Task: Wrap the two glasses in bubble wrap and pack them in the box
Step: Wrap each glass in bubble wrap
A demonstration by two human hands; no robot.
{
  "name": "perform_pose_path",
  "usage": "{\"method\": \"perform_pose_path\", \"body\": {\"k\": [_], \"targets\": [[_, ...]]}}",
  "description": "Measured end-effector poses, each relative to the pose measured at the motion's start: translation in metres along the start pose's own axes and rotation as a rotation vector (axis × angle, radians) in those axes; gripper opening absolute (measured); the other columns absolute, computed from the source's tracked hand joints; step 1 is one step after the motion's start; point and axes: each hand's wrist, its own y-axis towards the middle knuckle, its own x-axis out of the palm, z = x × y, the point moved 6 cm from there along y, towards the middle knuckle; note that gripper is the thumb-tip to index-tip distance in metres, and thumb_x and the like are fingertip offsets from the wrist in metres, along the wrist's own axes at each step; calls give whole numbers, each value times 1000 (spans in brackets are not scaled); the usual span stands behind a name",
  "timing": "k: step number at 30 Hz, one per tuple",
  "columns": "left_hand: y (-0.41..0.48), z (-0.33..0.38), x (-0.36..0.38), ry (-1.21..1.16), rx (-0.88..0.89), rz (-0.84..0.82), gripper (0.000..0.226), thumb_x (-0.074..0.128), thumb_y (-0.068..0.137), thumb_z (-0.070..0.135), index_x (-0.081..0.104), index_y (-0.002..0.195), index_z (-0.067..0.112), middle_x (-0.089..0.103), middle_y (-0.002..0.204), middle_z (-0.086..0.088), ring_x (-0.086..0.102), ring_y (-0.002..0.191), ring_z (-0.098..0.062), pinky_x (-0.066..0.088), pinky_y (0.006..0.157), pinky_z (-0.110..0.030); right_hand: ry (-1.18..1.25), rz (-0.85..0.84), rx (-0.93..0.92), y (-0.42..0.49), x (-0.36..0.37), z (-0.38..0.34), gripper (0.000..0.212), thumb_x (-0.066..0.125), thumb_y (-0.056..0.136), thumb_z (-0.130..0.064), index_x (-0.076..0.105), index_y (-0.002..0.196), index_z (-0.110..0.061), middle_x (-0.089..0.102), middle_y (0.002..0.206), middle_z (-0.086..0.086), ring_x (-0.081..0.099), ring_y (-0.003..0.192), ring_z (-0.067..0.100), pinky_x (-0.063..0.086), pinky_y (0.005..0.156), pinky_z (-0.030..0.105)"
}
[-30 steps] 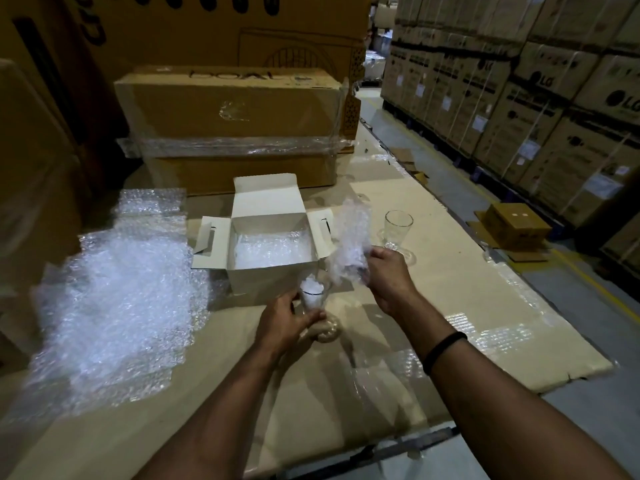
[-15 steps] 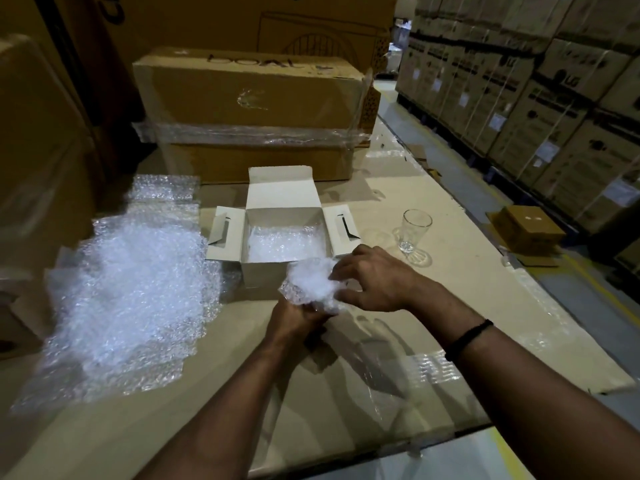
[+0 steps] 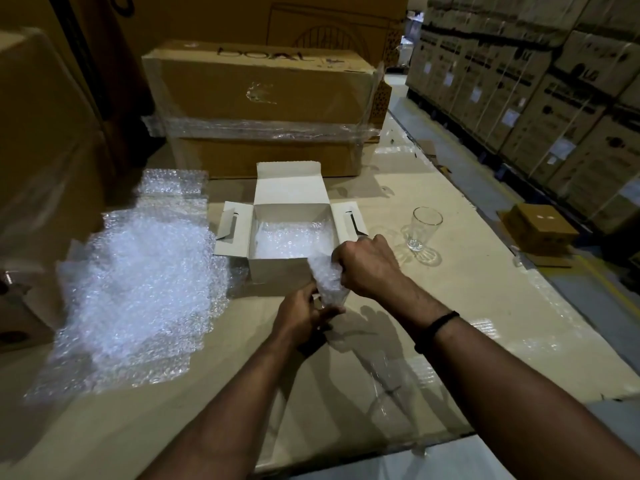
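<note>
You hold the wrapped glass point(image 3: 327, 282) between both hands, just above the cardboard top point(image 3: 467, 289). Most of the glass is hidden under the bubble wrap.

1. Your left hand point(image 3: 304, 315) grips the lower end, with the fingers curled round it.
2. Your right hand point(image 3: 365, 266) pinches the wrap at the upper end, knuckles up and fingers closed on the sheet.

The box point(image 3: 277, 271) stands just beyond the grip, and its near wall is close behind the bundle. Its flaps are spread open, and a liner point(image 3: 287, 239) of bubble wrap covers its floor. The bare glass point(image 3: 424, 228) stands upright to the right of the grip, apart from the box. The wrap pile point(image 3: 138, 282) lies well to the left of the grip. A large carton point(image 3: 259, 95) sits beyond the box. A dark band point(image 3: 437, 328) circles your right wrist.
</note>
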Motion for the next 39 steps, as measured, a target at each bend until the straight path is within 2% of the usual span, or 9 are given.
{"method": "perform_pose_path", "body": {"k": [5, 9, 13, 18, 21, 27, 30, 35, 39], "targets": [[-4, 1, 2, -44, -19, 26, 43, 87, 62, 35, 70, 102, 33, 74, 87, 0, 71, 78, -30, 58, 64, -55, 155, 264, -133, -8, 2, 2, 57, 70, 62, -2, 55, 114, -20, 59, 113, 6, 54, 93, 30, 34, 73, 35], [-6, 5, 2, -47, -2, 19, 40, 84, 64, 33, 70, 102, 35, 73, 89, 0, 70, 84, -30, 58, 63, -55, 78, 337, -437, -22, 5, -4, 32, 46, 77, -17, 70, 98, -23, 70, 107, -5, 58, 88, 26, 43, 71, 37], [-7, 7, 4, -47, -12, -9, 43, 83, 69, 31, 69, 109, 36, 73, 90, -3, 70, 84, -29, 59, 65, -56, 36, 207, -358, -28, 5, 16, 45, 38, 70, -17, 74, 93, -29, 71, 109, -15, 59, 95, 25, 37, 76, 37], [-1, 1, 0, 60, 3, 3, 49, 86, 62, 48, 68, 107, 42, 74, 91, 5, 71, 81, -24, 60, 68, -51, -48, -117, -302, -26, 9, 8, 53, 48, 83, -14, 57, 131, -35, 48, 142, -21, 39, 125, 19, 28, 93, 37], [-2, 8, -4, 127, 59, 16, 43, 87, 68, 38, 68, 106, 38, 72, 81, 8, 68, 63, -11, 60, 59, -37, -47, -176, -295, -24, 9, 1, 52, 46, 87, -14, 53, 135, -33, 46, 146, -17, 35, 130, 18, 27, 99, 38], [-2, 3, -3, 110, 48, 42, 48, 88, 65, 40, 67, 109, 38, 72, 99, 9, 68, 84, -11, 61, 73, -42, -36, 31, -241, -37, -13, 8, 52, 50, 75, -7, 61, 119, -33, 63, 124, -12, 48, 116, 21, 31, 89, 38], [2, 4, -4, 255, 91, 52, 51, 83, 62, 55, 67, 107, 38, 71, 97, 16, 67, 84, -8, 57, 77, -39, -108, -44, -244, -43, -3, 6, 53, 48, 78, -8, 60, 123, -34, 59, 129, -13, 46, 115, 22, 31, 89, 39], [2, 4, -5, 315, 93, 70, 49, 82, 66, 53, 68, 107, 31, 71, 94, 13, 63, 75, -4, 48, 65, -27, -80, -127, -218, -38, 0, 6, 52, 46, 84, -11, 59, 127, -36, 52, 139, -12, 43, 121, 21, 31, 95, 40], [-1, 11, -6, 331, 110, 93, 38, 85, 68, 44, 64, 96, 30, 58, 68, 18, 48, 58, 2, 35, 53, -20, -4, 12, -194, -38, -15, 4, 54, 48, 79, -7, 57, 125, -34, 57, 134, -12, 47, 116, 22, 29, 87, 39]]}}
